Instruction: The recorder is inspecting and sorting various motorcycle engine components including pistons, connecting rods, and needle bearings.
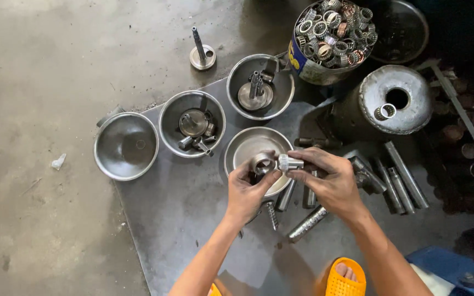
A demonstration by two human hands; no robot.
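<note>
My left hand (246, 191) grips a round metal ring part (263, 163) over a steel bowl (248, 143). My right hand (329, 178) pinches a small silver cylindrical piece (290, 162) and holds it against the side of the ring part. Both hands are greasy. Under them, on a dark metal sheet (187, 214), lie several steel pins and a threaded rod (306, 223).
Three more steel bowls: one bare (125, 145), one with a disc and pins (192, 124), one with a shafted disc (260, 86). A can of bearing rings (330, 38) and a drum with a hole (396, 98) stand at right. A flanged shaft (201, 53) stands on the concrete floor. Orange sandal (345, 278) below.
</note>
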